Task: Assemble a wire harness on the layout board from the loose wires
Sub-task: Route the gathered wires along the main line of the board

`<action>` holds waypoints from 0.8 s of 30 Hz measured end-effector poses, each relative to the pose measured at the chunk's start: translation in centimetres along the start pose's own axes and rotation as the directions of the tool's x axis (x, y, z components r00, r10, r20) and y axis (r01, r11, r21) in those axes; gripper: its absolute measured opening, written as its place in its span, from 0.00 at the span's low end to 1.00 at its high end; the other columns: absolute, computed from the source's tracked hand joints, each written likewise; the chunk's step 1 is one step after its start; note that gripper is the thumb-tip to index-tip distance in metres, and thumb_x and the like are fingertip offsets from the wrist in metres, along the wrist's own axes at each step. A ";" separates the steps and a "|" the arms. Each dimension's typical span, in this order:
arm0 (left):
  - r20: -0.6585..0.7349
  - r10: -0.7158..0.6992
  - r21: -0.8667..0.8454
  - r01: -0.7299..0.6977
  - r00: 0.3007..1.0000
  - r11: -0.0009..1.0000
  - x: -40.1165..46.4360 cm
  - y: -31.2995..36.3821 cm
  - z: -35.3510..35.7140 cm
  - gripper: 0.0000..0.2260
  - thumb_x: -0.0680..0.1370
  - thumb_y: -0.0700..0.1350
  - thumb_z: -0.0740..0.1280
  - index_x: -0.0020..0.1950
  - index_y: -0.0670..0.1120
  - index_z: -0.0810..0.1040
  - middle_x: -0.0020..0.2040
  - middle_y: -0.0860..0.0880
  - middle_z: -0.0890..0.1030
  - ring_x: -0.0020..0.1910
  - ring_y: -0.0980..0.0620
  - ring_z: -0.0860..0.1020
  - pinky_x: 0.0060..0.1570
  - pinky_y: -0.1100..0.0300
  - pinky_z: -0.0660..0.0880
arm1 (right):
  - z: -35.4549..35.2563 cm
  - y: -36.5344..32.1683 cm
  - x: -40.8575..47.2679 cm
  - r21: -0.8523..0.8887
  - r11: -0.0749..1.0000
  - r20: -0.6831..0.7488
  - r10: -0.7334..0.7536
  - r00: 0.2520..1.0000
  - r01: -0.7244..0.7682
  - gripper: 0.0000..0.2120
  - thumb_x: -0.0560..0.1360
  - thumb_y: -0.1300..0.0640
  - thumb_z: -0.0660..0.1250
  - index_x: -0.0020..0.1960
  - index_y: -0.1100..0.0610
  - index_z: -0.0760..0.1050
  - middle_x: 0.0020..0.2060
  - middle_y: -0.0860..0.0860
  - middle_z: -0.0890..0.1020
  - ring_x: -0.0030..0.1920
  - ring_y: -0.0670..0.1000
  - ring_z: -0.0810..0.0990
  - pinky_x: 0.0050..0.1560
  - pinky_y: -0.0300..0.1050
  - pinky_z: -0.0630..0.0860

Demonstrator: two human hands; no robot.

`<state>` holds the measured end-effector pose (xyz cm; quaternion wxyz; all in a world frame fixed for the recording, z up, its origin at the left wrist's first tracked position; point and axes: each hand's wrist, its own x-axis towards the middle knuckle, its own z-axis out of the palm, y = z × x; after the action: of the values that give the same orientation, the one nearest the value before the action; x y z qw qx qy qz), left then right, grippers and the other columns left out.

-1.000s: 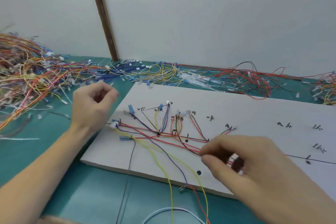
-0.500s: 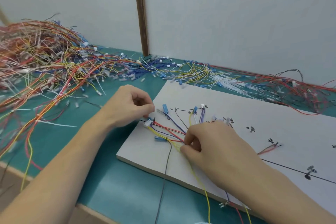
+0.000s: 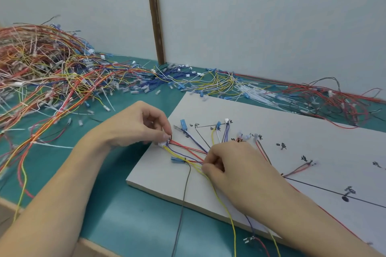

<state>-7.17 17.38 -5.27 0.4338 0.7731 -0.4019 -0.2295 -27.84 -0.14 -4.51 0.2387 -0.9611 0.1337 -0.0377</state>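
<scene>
Left hand [image 3: 133, 127] pinching the white connector [image 3: 162, 144] at the layout board's [image 3: 271, 115] left edge, your right hand [image 3: 234, 165] is gripping the wire bundle [image 3: 188, 150]: keep it taut.

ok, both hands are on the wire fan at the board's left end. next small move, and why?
Probably draw the right hand along the board, gathering the wires into one run. The left hand already pins the small white connector at the white layout board edge, while the fan of red, blue and yellow wires splays loose between the hands.
</scene>
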 end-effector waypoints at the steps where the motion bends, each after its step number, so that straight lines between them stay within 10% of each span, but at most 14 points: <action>1: 0.012 -0.011 -0.014 0.011 1.000 1.000 0.0 0.0 -0.1 0.05 0.74 0.36 0.77 0.43 0.45 0.86 0.34 0.42 0.83 0.31 0.52 0.77 0.31 0.63 0.73 | 0.0 0.0 0.0 0.014 1.000 0.013 0.004 1.000 -0.004 0.09 0.79 0.47 0.63 0.45 0.49 0.78 0.38 0.44 0.80 0.44 0.48 0.79 0.47 0.52 0.80; 16: 0.071 -0.100 0.015 0.099 0.992 0.995 -0.4 -0.5 -0.8 0.12 0.66 0.49 0.81 0.48 0.49 0.88 0.36 0.46 0.81 0.35 0.52 0.74 0.40 0.56 0.69 | -2.9 -0.1 0.7 0.279 0.954 0.027 0.110 0.994 -0.113 0.15 0.78 0.52 0.63 0.42 0.64 0.76 0.34 0.62 0.78 0.29 0.50 0.68 0.32 0.44 0.68; 24: 0.062 -0.100 0.009 0.100 0.993 0.995 -0.4 -0.6 -0.8 0.12 0.66 0.47 0.83 0.48 0.47 0.89 0.35 0.46 0.82 0.34 0.54 0.76 0.37 0.67 0.72 | -3.7 1.1 -2.6 0.709 0.610 0.376 0.099 0.921 -0.355 0.08 0.80 0.56 0.66 0.49 0.56 0.84 0.28 0.47 0.70 0.24 0.46 0.62 0.22 0.36 0.60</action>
<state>-6.56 18.24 -5.38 0.4067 0.7861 -0.3765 -0.2736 -31.13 -1.99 -1.71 0.6423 -0.7376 0.1893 0.0862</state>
